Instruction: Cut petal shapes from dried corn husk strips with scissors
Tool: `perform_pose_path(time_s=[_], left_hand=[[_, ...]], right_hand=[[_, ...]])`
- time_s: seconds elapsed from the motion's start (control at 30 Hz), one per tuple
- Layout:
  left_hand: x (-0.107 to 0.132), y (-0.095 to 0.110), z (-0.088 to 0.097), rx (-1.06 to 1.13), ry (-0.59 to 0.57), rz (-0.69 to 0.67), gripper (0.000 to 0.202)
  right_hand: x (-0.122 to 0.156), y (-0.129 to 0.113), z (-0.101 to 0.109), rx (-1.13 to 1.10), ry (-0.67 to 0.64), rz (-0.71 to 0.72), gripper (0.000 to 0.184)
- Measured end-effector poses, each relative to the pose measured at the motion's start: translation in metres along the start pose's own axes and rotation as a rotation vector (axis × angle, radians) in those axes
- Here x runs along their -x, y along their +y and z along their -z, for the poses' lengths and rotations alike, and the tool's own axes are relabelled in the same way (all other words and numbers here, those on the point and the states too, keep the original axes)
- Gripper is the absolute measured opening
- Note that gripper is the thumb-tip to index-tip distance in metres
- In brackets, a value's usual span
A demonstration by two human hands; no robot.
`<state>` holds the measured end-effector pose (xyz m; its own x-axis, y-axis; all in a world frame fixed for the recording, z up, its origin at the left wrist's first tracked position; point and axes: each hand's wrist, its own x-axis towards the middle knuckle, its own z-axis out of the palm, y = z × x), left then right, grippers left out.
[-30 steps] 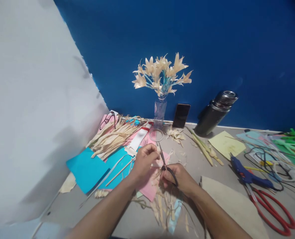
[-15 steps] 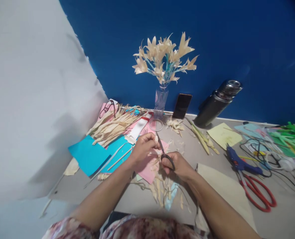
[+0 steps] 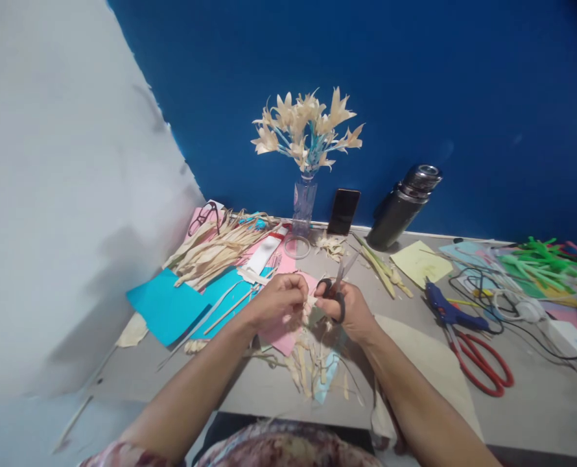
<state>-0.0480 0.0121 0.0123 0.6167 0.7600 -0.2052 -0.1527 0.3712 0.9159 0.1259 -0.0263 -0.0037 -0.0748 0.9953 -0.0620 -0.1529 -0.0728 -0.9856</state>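
My left hand (image 3: 284, 298) pinches a small pale piece of dried husk (image 3: 312, 301) over the middle of the table. Close by on the right, my right hand (image 3: 347, 311) is closed around small dark-handled scissors (image 3: 340, 293), whose blades point up and away from me. The right fingertips come up to the husk piece too; whether they grip it is hard to see. Beneath the hands lie pink paper (image 3: 279, 337) and husk scraps (image 3: 302, 368). A blue paper strip (image 3: 328, 376) is among the scraps.
A plastic bottle (image 3: 304, 206) holding husk flowers (image 3: 308, 123) stands at the back, beside a phone (image 3: 344, 211) and a flask (image 3: 404, 207). Dried husks (image 3: 225, 250) and blue paper (image 3: 166, 305) lie left. At right are a glue gun (image 3: 451, 308), red-handled scissors (image 3: 483, 363) and green stems (image 3: 541, 263).
The scissors have swung from pointing up-left at the left fingers to pointing up-right, away from the piece. Both hands now meet at the husk. The view has shifted slightly.
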Motion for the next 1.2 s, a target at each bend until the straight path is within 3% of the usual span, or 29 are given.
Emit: perform_pose_path(time_s=[0.17,0.37,0.6,1.2], left_hand=[[-0.002,0.003,-0.001,0.137,0.055,-0.021,0.012],[-0.001,0.023,0.009,0.130,0.181,-0.077,0.012],[0.001,0.029,0.008,0.071,0.260,-0.140,0.008],[0.005,0.029,0.014,-0.058,0.268,-0.136,0.010]], right_hand=[[0.001,0.001,-0.004,0.007,0.079,0.025,0.027],[0.004,-0.004,-0.003,0.189,-0.292,-0.007,0.040],[0.008,0.006,-0.004,0.231,-0.448,-0.016,0.043],[0.005,0.014,0.000,0.315,-0.464,-0.036,0.046]])
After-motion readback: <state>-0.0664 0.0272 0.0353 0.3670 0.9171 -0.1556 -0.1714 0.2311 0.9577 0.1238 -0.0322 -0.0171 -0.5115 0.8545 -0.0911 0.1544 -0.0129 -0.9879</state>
